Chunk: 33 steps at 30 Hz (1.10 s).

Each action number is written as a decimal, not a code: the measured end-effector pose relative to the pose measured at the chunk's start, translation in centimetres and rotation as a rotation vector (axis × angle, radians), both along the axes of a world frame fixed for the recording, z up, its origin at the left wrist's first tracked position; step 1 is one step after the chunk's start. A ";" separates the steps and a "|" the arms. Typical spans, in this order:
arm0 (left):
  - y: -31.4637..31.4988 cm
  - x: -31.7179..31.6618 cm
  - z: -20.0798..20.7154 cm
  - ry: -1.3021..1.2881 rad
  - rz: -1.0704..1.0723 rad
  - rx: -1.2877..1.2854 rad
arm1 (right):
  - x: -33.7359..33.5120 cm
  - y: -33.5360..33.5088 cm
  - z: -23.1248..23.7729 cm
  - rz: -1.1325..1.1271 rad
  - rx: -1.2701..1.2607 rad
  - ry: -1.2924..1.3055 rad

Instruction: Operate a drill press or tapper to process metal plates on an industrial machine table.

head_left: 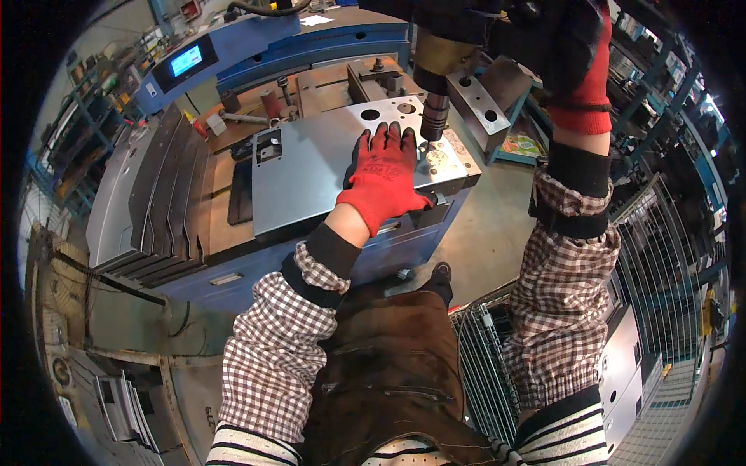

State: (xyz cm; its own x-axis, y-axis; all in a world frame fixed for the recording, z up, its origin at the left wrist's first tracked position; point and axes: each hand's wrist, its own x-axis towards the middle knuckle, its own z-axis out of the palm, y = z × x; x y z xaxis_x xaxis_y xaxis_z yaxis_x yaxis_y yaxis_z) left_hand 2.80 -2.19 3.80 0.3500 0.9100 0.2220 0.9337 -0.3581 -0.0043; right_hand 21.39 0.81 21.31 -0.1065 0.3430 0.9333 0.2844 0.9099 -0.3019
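My left hand (381, 175), in a red glove with dark fingertips, lies flat on a grey sheet-metal panel (299, 182), fingers stretched forward. The panel has round holes near its far edge and a rectangular cutout at its left end. Just right of the hand, the dark spindle (435, 116) of a drilling machine points down at the panel's right end, under a bright light. My right hand (579, 74), gloved in red and black, is raised beside the dark machine head at the upper right. Its fingers are lost in shadow, so what they touch is hidden.
Bent metal panels (159, 186) stand stacked at the bench's left. Behind lie a hammer (245, 119) and clamping blocks. A blue arm carries a lit screen (186, 60). A metal block with holes (478, 105) stands right of the spindle. A wire cart (486, 365) is at my right.
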 end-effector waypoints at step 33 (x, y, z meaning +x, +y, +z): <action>0.0 1.4 0.7 -0.006 0.002 0.013 | 2.5 2.7 -24.6 0.156 -0.396 -0.178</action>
State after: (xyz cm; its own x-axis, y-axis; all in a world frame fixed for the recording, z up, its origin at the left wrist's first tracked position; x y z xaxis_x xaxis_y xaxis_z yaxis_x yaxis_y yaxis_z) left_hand 4.22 -2.21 4.47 0.3467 0.9079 0.2357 0.9345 -0.3560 -0.0029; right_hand 23.91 3.56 -3.31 -0.3323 0.6365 0.6960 0.2320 0.7704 -0.5938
